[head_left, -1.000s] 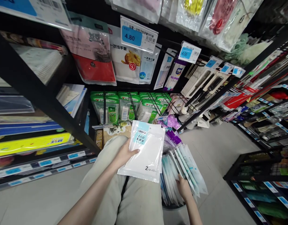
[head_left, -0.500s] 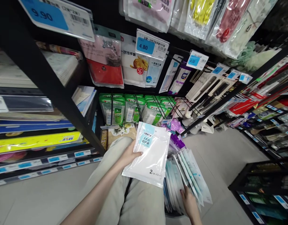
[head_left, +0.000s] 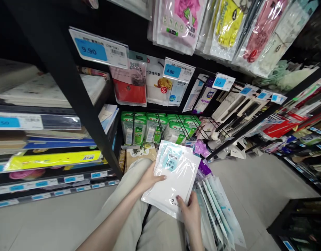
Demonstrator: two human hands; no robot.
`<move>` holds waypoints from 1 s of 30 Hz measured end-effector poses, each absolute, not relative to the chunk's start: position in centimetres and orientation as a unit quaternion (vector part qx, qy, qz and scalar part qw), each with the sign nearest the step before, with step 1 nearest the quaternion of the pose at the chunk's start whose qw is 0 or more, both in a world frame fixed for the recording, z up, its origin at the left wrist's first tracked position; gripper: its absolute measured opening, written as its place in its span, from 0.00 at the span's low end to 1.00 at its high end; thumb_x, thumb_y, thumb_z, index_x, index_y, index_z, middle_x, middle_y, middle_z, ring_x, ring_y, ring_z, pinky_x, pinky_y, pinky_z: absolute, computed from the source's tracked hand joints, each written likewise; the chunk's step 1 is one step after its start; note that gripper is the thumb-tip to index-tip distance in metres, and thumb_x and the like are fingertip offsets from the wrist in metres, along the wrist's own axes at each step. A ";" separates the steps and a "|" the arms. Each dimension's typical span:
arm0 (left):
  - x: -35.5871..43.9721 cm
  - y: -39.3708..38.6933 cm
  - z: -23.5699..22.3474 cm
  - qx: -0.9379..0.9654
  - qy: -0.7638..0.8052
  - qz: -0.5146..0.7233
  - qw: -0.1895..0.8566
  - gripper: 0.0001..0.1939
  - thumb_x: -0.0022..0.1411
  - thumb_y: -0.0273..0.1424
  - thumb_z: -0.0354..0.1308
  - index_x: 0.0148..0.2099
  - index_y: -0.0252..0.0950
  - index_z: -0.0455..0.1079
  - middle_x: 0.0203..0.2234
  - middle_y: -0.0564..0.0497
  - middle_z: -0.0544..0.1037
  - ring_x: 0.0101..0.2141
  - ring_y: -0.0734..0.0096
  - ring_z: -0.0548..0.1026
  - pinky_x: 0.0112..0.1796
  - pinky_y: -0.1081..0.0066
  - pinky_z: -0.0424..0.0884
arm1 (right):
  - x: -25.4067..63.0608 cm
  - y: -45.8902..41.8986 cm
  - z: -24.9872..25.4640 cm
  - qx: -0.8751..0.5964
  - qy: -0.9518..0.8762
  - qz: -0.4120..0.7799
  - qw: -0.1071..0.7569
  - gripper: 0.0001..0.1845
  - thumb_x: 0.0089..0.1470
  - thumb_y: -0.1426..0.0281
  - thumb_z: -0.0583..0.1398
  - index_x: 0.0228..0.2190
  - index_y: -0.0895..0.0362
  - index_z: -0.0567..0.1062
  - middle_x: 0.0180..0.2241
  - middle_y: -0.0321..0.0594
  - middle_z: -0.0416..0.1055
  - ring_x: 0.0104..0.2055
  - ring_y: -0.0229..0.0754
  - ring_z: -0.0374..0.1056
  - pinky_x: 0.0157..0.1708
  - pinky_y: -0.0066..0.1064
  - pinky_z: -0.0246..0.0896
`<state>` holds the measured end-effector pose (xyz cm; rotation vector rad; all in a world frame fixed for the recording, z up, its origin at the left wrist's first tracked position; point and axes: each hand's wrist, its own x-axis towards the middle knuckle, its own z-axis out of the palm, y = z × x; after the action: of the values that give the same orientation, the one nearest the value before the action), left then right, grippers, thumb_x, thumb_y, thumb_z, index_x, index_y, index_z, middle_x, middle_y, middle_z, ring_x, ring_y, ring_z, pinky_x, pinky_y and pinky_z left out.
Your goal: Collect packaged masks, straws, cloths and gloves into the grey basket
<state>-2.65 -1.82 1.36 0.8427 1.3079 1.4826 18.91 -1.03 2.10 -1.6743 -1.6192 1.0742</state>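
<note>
Over my lap, my left hand [head_left: 151, 179] grips the left side of flat white plastic packets [head_left: 173, 183], its thumb lying across the front. The front packet has a light-blue label at the top and a "2" near its lower edge; the edge of another packet shows behind it. My right hand [head_left: 190, 211] pinches their lower right corner, thumb on the front and the other fingers mostly hidden behind. Below and to the right of that hand, several similar pale packets [head_left: 219, 209] stand upright in a leaning row, partly covered by my right hand and forearm.
Ahead is a black shelf rack with hanging green-topped packs [head_left: 133, 129], a red pouch [head_left: 130, 83] and price tags [head_left: 99, 48]. A slanting black post [head_left: 84, 108] stands at left. Purple packages [head_left: 204, 167] lie beyond the packet row. Another dark shelf [head_left: 293, 216] stands at right.
My right hand has moved from the standing row up and left to the packets in my left hand, and now grips their corner. A second packet edge now shows. The view has shifted slightly.
</note>
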 end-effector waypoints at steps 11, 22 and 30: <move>-2.8 -1.7 -0.2 0.347 0.534 0.623 0.454 0.30 0.51 0.35 0.62 0.55 0.33 0.60 0.51 0.41 0.72 0.53 0.50 0.67 0.55 0.56 0.60 | 23.6 0.5 2.7 -0.660 -0.532 0.402 0.347 0.29 0.35 0.50 0.62 0.32 0.60 0.72 0.30 0.44 0.74 0.33 0.49 0.69 0.32 0.35 0.63; -3.1 -2.0 1.3 0.396 0.545 0.574 0.466 0.23 0.56 0.43 0.56 0.50 0.36 0.72 0.51 0.44 0.74 0.55 0.52 0.66 0.56 0.60 0.56 | 20.0 -4.6 13.3 -0.578 -0.695 -0.189 0.384 0.13 0.55 0.69 0.57 0.41 0.55 0.76 0.33 0.44 0.75 0.27 0.41 0.68 0.23 0.30 0.53; -3.1 -2.5 1.6 0.347 0.501 0.578 0.543 0.22 0.50 0.47 0.59 0.37 0.32 0.76 0.31 0.47 0.81 0.35 0.57 0.75 0.37 0.66 0.69 | 9.2 -7.2 3.7 -0.426 -0.863 -0.127 0.238 0.24 0.47 0.87 0.47 0.42 0.66 0.73 0.35 0.56 0.75 0.33 0.50 0.70 0.32 0.39 0.67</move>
<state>-3.08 -2.47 1.59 0.8227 1.1886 1.3726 9.21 -7.21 3.70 -1.1677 -2.3654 -0.3471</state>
